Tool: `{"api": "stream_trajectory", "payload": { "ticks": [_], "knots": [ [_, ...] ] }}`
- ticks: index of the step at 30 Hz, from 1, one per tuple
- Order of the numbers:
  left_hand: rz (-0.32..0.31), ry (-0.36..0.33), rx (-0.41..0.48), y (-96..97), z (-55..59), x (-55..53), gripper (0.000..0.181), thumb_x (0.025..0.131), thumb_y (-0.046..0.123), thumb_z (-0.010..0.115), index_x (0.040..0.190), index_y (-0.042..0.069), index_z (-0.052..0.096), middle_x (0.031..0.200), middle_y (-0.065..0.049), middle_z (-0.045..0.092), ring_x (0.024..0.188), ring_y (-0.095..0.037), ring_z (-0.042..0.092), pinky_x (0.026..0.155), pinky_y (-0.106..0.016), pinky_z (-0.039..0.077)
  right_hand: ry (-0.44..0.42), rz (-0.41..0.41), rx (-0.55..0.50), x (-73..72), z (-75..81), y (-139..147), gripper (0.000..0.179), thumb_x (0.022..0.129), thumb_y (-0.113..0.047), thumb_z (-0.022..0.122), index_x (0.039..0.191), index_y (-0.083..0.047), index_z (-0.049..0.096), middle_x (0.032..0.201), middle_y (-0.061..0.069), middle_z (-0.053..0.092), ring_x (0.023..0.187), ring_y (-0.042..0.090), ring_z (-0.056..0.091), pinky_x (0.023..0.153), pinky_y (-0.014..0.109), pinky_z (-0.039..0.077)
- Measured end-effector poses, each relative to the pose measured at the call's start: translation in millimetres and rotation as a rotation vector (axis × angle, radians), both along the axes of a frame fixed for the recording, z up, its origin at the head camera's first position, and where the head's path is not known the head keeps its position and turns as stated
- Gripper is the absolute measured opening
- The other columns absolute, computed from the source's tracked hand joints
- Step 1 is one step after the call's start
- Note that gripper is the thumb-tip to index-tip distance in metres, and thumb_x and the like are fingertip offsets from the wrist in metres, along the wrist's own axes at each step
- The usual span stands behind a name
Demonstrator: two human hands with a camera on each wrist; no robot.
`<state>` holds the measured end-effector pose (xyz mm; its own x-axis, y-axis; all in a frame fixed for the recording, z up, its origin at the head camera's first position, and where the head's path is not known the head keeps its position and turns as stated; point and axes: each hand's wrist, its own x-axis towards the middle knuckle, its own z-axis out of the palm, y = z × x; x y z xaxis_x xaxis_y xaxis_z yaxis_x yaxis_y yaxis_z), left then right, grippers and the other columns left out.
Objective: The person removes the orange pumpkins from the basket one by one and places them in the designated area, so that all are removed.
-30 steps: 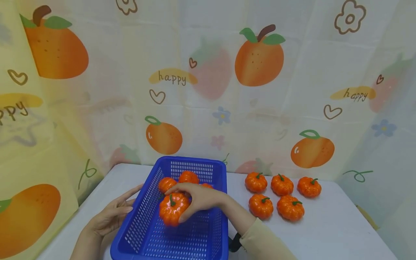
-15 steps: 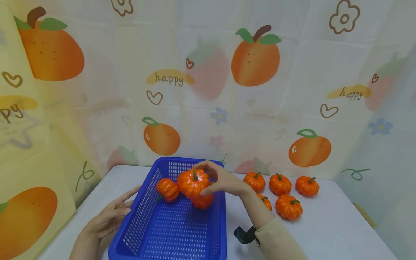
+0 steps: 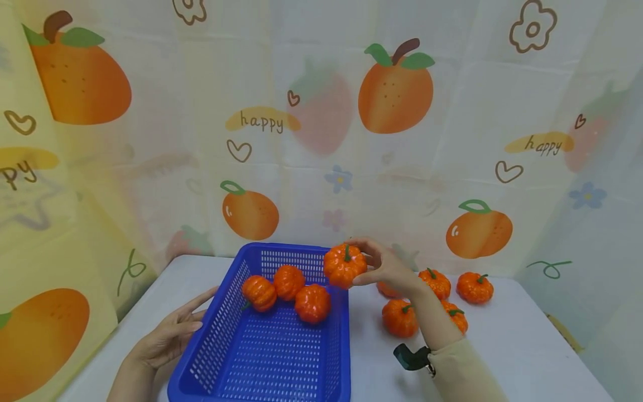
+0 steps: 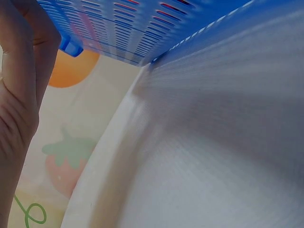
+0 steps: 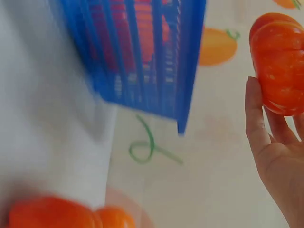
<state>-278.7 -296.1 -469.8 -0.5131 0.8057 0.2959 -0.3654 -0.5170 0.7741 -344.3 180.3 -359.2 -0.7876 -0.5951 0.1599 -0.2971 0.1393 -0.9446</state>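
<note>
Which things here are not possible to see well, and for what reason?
- Head view: rear-left table pumpkin, mostly hidden behind the right hand; basket, cut off by the bottom edge.
- Left wrist view: left hand, cut off by the left edge.
- Right wrist view: held pumpkin, cut off by the right edge; orange shapes at lower left, blurred and cut off by the bottom edge.

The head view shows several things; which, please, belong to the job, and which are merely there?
Seemingly the job's: blue basket, three pumpkins inside, held pumpkin, five table pumpkins, left hand, right hand.
Seemingly surroundings: white table, patterned backdrop, dark wrist attachment.
</note>
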Motion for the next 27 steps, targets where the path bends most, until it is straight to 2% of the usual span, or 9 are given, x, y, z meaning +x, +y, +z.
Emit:
{"api": "stream_trajectory", "payload": {
  "ticks": [4,7,10,12,18,20,27],
  "knots": [
    [-0.014,-0.005,0.012,1.1,0.0,0.1,0.072,0.099,-0.010,0.003,0.160,0.028,0.007,0.161,-0.014,0.033,0.141,-0.036,0.046,0.114,-0.046,0.043,0.026,-0.096,0.033,-2.6,0.1,30.3,0.069,0.082,-0.014,0.075,0.143,-0.023,0.044,0.148,0.004,0.048,0.135,0.034,0.048,0.106,0.048,0.051],
    [-0.005,-0.007,0.008,1.3,0.4,0.6,0.071,0.099,-0.010,0.004,0.160,0.027,0.009,0.160,-0.015,0.035,0.140,-0.036,0.047,0.113,-0.046,0.044,0.038,-0.144,0.043,-3.8,1.3,55.2,0.067,0.085,-0.014,0.072,0.145,-0.024,0.043,0.146,0.000,0.048,0.132,0.027,0.050,0.105,0.043,0.051],
    [0.004,-0.002,-0.002,1.0,0.3,0.0,0.071,0.099,-0.009,0.005,0.160,0.028,0.009,0.160,-0.015,0.036,0.139,-0.036,0.048,0.111,-0.046,0.045,0.058,-0.146,0.013,-5.3,2.2,79.8,0.066,0.089,-0.008,0.067,0.148,-0.018,0.039,0.145,0.000,0.048,0.126,0.021,0.055,0.100,0.037,0.054],
    [0.006,0.007,-0.005,0.7,-0.3,-0.4,0.071,0.099,-0.009,0.005,0.160,0.028,0.009,0.160,-0.015,0.036,0.139,-0.036,0.048,0.111,-0.046,0.045,0.045,-0.162,0.003,-4.5,1.9,95.0,0.065,0.091,-0.007,0.065,0.149,-0.017,0.038,0.144,-0.002,0.047,0.121,0.016,0.057,0.096,0.033,0.057],
    [0.018,0.002,-0.021,-0.1,0.1,0.3,0.072,0.099,-0.010,0.006,0.159,0.029,0.012,0.159,-0.015,0.038,0.138,-0.035,0.050,0.111,-0.045,0.046,0.008,-0.310,0.042,7.9,-3.6,130.6,0.066,0.092,-0.014,0.065,0.150,-0.019,0.034,0.140,-0.009,0.047,0.115,0.006,0.059,0.093,0.022,0.055],
    [0.023,-0.004,-0.030,-0.2,0.7,0.3,0.071,0.099,-0.009,0.006,0.159,0.029,0.013,0.158,-0.014,0.039,0.138,-0.035,0.050,0.111,-0.045,0.046,0.006,-0.338,0.030,12.1,-6.9,141.4,0.065,0.093,-0.013,0.063,0.151,-0.016,0.033,0.138,-0.012,0.046,0.113,0.004,0.059,0.093,0.019,0.055],
    [0.003,0.003,-0.017,-0.4,0.1,-0.3,0.071,0.099,-0.009,0.005,0.159,0.029,0.011,0.160,-0.014,0.036,0.140,-0.036,0.048,0.111,-0.046,0.045,-0.054,-0.416,-0.021,18.7,-22.3,179.3,0.061,0.096,-0.012,0.059,0.151,-0.022,0.034,0.134,-0.019,0.043,0.112,-0.001,0.055,0.091,0.017,0.055]
  ]
}}
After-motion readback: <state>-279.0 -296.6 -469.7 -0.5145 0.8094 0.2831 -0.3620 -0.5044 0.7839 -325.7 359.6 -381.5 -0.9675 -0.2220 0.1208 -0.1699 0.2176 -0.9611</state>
